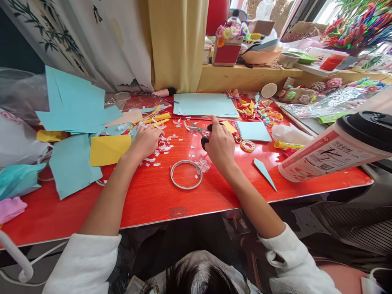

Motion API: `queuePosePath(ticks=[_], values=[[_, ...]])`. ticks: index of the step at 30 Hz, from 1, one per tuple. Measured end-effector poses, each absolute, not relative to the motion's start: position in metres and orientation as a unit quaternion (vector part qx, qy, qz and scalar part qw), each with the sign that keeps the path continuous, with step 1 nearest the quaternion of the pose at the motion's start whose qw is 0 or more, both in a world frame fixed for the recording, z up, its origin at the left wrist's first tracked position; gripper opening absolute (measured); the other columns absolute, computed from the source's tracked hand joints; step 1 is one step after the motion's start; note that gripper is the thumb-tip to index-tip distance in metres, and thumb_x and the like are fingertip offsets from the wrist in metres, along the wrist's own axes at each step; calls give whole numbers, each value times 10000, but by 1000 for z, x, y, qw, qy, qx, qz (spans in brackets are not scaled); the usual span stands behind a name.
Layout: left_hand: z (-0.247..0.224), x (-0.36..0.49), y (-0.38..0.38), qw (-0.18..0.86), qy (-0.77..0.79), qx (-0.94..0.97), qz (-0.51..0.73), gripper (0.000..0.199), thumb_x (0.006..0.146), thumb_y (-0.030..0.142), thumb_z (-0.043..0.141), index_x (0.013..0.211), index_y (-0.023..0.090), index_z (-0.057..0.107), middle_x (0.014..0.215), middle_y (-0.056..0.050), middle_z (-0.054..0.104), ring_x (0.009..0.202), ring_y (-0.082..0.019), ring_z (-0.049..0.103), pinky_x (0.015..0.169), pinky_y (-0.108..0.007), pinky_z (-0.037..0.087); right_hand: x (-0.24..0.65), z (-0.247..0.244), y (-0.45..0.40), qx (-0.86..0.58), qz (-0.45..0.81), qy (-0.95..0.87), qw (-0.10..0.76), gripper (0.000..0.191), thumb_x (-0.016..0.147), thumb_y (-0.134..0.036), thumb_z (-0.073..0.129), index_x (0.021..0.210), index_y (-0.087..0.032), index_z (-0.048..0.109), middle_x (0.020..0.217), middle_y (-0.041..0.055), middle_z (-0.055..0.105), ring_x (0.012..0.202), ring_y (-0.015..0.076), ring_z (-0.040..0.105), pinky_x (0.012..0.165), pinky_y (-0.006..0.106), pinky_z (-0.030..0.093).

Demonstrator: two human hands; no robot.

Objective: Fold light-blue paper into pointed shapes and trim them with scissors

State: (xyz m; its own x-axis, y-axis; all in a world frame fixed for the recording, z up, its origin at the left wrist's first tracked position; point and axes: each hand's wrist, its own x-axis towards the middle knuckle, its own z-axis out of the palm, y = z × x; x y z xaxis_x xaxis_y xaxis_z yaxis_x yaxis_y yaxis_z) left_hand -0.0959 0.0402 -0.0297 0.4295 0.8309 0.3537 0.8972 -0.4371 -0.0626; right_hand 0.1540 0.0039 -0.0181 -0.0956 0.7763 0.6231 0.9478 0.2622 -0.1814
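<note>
My right hand [221, 146] is at the black handles of a pair of scissors [196, 129], fingers bent around them. The blades point left over the red table. On the left, my left hand [147, 142] rests among white paper scraps [165, 145], fingers curled down and tips hidden; I cannot make out what they hold. Beside it lies a yellow paper sheet [110, 150]. Between the hands and nearer to me is a thin ring [172, 175], like a nearly used-up tape roll. A folded light-blue paper piece [263, 173] lies to the right of my right hand.
Light-blue sheets [76, 102] spread at the left. A light-blue stack [205, 105] lies at the back, smaller blue squares [254, 130] to its right. Folded yellow and red pieces [257, 109] are heaped behind. A tall lidded cup [330, 151] stands near the table's [147, 204] right edge.
</note>
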Motion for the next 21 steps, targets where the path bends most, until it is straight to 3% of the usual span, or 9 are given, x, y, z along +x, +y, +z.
queuePosePath(ticks=[4,10,21], values=[[-31,-95,41,128,-524,-829,-151,249,860,191,393,940,179,628,972,-109,693,986,-278,585,894,-449,391,155,-17,4,-594,-120,-728,322,719,745,-9,396,1445,-114,268,1011,151,621,986,277,555,807,414,437],[-31,-102,45,130,-557,-801,-177,240,874,260,425,868,183,652,940,-113,696,946,-286,589,838,-439,415,154,-17,4,-607,-107,-724,309,645,754,-25,415,1394,-74,350,1022,150,621,985,265,555,829,396,432],[-36,-92,44,175,-582,-776,-168,235,881,234,425,922,138,636,945,-125,668,978,-281,564,878,-406,420,153,-16,3,-605,-88,-726,315,628,740,-39,445,1364,-82,384,1042,144,626,998,266,550,848,393,422]])
